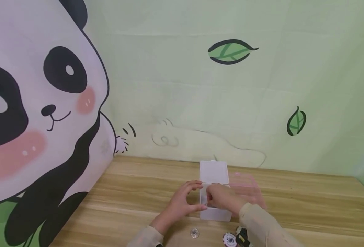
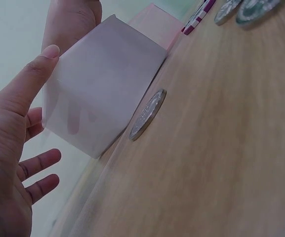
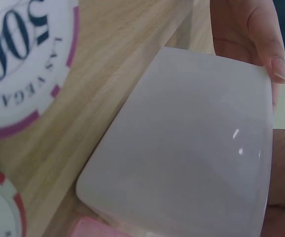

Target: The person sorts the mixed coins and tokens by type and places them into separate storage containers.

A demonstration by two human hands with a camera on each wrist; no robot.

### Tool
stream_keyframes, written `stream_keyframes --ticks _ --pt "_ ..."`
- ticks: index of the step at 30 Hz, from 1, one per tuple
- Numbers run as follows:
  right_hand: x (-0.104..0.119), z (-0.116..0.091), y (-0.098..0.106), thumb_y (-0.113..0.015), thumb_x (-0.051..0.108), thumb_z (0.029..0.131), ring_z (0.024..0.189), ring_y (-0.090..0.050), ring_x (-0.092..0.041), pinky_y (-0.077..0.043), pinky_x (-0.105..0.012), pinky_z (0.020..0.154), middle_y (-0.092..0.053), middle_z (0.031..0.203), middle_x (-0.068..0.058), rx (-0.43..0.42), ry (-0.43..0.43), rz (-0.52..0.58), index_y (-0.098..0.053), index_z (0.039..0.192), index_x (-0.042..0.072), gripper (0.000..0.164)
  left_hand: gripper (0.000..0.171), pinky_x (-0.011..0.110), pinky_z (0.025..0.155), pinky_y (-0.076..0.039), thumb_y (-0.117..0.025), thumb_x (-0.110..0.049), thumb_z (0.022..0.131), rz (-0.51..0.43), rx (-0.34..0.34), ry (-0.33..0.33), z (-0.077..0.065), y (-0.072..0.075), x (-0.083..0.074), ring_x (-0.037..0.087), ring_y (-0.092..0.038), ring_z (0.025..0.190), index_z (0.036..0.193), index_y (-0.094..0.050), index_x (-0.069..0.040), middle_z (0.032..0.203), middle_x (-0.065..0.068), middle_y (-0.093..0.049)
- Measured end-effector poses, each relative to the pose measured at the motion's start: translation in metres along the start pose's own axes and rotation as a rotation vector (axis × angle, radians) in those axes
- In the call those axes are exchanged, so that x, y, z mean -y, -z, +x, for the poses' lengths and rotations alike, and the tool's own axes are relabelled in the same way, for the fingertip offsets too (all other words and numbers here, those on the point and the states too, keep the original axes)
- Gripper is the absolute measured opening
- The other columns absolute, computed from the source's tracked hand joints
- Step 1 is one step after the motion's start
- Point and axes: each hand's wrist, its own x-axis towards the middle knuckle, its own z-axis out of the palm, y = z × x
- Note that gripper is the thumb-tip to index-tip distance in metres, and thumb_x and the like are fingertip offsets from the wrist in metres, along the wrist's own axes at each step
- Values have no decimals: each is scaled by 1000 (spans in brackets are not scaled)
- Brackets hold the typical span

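Observation:
A white plastic box [image 1: 215,214] stands on the wooden table with its lid [image 1: 213,172] tipped back. My left hand [image 1: 182,202] holds its left side, thumb by the front rim and fingers curved toward the back. In the left wrist view, two of its fingers [image 2: 41,163] stay spread off the box wall. My right hand [image 1: 223,197] reaches down inside the box with bent fingers. The wall hides those fingertips, so whether they pinch anything does not show. In front of the box lies a silver coin [image 1: 194,233].
A translucent pink box [image 1: 253,192] sits just right of the white one. Near the front edge lie a poker chip marked 500 [image 1: 229,239] and dark pieces [image 1: 242,236] beside my right sleeve. A panda-printed backdrop [image 1: 182,85] rises behind the table.

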Motion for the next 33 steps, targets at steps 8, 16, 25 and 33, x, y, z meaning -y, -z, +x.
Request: stream_keyframes --ticks 8,16,25,33 --pt "-3 1 1 -75 2 75 61 -47 -14 -40 -31 56 -54 64 2 -5 26 -23 -57 66 11 21 59 45 102 -45 -81 -29 74 7 -2 2 0 0 -2 25 -51 126 125 -58 -11 141 2 -52" --pt "-4 2 0 -75 5 76 61 -48 -14 -41 -31 57 -55 65 3 8 11 -37 -58 67 12 21 59 45 102 -45 -81 -32 75 5 -2 16 1 -1 0 23 -52 125 125 -58 -12 141 1 -52" --pt "-6 -1 3 -73 6 78 61 -48 -14 -39 -29 55 -56 65 2 -6 28 3 -57 69 12 20 59 46 101 -45 -81 -31 74 -4 -5 15 0 -2 1 24 -51 125 125 -58 -12 141 2 -52" --pt "-3 -6 10 -73 6 80 62 -50 -15 -40 -28 56 -56 66 1 -9 15 87 -56 70 11 21 58 44 100 -45 -81 -32 75 -1 -6 21 0 -2 0 24 -51 126 125 -58 -12 141 0 -52"
